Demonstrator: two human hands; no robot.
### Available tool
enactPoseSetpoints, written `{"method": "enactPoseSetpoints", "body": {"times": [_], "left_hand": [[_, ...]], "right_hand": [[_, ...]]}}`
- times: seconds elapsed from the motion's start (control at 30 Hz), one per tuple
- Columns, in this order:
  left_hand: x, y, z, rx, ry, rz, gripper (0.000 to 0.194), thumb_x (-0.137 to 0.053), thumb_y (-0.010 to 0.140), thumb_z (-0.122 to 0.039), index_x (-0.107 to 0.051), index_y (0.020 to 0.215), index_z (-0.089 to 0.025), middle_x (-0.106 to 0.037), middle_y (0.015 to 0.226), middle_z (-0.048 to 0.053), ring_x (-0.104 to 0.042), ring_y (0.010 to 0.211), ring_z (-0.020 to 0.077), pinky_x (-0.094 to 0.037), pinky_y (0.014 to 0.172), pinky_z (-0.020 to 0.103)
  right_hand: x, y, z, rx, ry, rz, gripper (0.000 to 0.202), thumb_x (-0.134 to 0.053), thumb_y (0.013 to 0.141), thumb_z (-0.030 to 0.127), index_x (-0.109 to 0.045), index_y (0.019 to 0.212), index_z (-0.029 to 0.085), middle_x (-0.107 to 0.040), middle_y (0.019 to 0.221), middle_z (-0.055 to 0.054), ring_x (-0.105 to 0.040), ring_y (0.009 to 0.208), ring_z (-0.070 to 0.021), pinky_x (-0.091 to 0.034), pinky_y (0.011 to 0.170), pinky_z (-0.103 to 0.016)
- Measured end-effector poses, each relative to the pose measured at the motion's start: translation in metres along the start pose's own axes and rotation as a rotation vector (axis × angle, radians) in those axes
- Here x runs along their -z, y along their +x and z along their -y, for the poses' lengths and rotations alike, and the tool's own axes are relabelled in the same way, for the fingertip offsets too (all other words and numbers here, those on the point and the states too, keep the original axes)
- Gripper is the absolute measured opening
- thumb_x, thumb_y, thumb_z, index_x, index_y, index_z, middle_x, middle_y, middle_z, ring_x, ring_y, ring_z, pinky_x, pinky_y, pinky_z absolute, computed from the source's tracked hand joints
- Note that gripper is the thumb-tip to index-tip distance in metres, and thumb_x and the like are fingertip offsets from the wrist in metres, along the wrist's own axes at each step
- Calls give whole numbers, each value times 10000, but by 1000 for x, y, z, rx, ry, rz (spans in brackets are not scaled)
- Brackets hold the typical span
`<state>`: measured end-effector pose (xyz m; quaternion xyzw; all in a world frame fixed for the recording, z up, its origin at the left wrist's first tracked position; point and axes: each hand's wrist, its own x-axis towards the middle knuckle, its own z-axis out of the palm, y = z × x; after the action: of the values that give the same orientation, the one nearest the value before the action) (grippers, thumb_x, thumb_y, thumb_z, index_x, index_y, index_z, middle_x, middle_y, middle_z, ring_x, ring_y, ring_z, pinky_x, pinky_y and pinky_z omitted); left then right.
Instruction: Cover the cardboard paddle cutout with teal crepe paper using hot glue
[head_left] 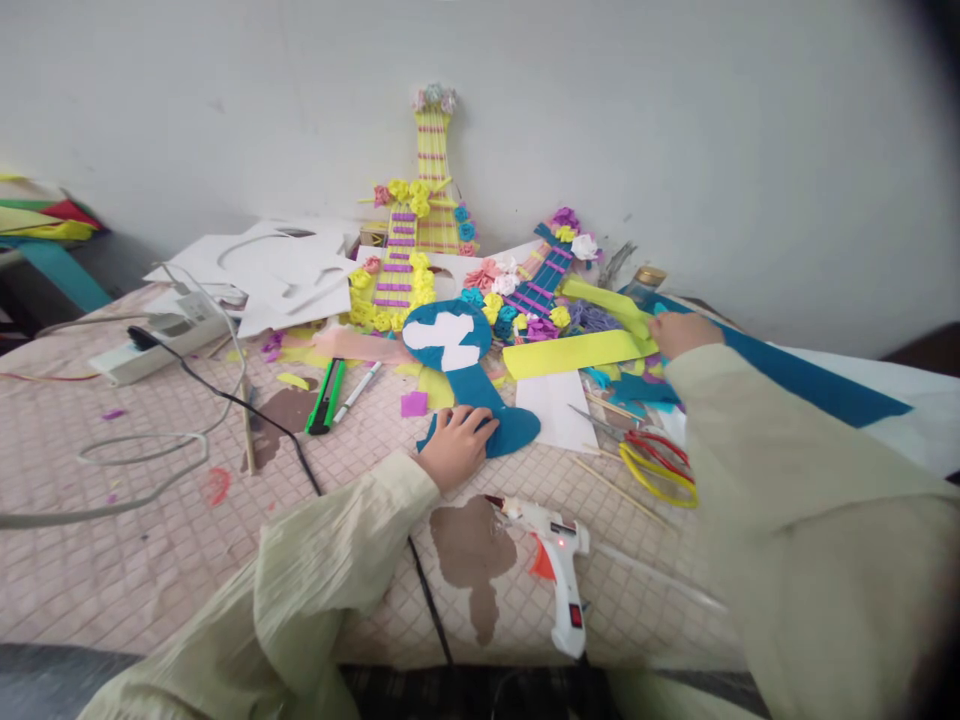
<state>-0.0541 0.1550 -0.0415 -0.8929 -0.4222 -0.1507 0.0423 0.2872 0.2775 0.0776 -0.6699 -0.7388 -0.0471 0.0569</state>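
Observation:
My left hand (454, 447) lies with fingers spread over the lower end of a blue paper cutout (517, 430) on the table. The cutout has a narrow neck and a round upper end, where white patches (461, 335) show. At the right, my right hand (686, 332) has its fingers curled in, beside yellow crepe paper strips (581, 352) and a long blue crepe paper strip (810, 370). What its fingers hold is hidden. Below my hands lies a white hot glue gun (562, 560) with a small red light on.
Scissors (656, 470) lie at the right, a green utility knife (326, 397) and a white pen (358, 391) left of centre. Paper-flower guitar shapes (401, 255) lean at the wall. A power strip (157, 345), cords and white paper (296, 270) occupy the left.

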Motion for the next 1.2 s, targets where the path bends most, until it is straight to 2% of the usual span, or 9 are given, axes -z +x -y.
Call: {"method": "enactPoseSetpoints", "body": {"times": [0.1,0.2,0.33,0.47,0.63,0.77,0.93,1.07,1.2], "left_hand": [[0,0,0,0,-2,-4,364,-362,843,-179,-475,1188,-211,-487,1204,76,-408,1060,249,-301,833,420],[0,0,2,-7,-29,-23,357,-369,846,-184,-484,1183,-207,-494,1200,81,-410,1062,247,-300,834,417],[-1,0,4,9,-125,-37,346,-365,853,-186,-497,1173,-203,-517,1187,71,-424,1062,234,-303,832,396],[1,1,5,27,-231,-56,343,-395,837,-181,-496,1165,-186,-522,1194,68,-435,1076,211,-294,874,377],[13,4,8,81,-305,-150,296,-388,852,-216,-529,1111,-192,-548,1158,53,-456,1064,186,-302,888,363],[40,3,9,158,-310,-206,258,-417,847,-232,-551,1066,-206,-573,1125,47,-482,1038,188,-319,869,375],[93,-15,-1,180,-311,-241,238,-421,857,-260,-545,1054,-209,-591,1102,44,-491,1044,197,-339,890,397],[129,-48,-12,172,-373,-363,223,-456,837,-257,-540,1044,-255,-597,1067,32,-490,1057,215,-349,919,402],[139,-93,-38,280,-555,-530,200,-475,816,-213,-548,998,-249,-582,941,30,-524,911,202,-404,826,360]], "right_hand": [[10,-11,-17,-167,-36,-73,252,-436,821,316,-579,677,166,-631,758,-140,-582,745,-234,-385,656,-351],[10,-33,-5,-160,-13,-65,247,-536,753,373,-563,599,182,-636,725,-105,-574,699,-215,-376,599,-307],[6,-87,36,-42,72,36,422,-410,809,470,-512,497,204,-596,565,-64,-536,568,-188,-336,525,-298],[5,-173,83,33,255,133,267,-475,778,440,-543,677,202,-619,607,-16,-540,540,-145,-340,498,-249],[-19,-259,144,-16,436,458,520,-252,859,502,-451,489,194,-550,435,-21,-480,430,-127,-280,459,-261],[-47,-271,177,-125,363,265,466,-410,788,521,-471,470,185,-600,499,-75,-502,475,-159,-261,483,-288],[-55,-268,181,-185,532,88,441,-474,769,437,-418,410,186,-517,410,-19,-421,414,-114,-263,462,-268],[-53,-275,180,-299,792,-76,278,-534,741,399,-560,574,179,-606,539,-25,-520,495,-133,-370,497,-243],[-51,-280,186,-372,1005,-241,232,-603,697,381,-595,802,175,-653,698,-40,-570,593,-152,-448,549,-246]]}}
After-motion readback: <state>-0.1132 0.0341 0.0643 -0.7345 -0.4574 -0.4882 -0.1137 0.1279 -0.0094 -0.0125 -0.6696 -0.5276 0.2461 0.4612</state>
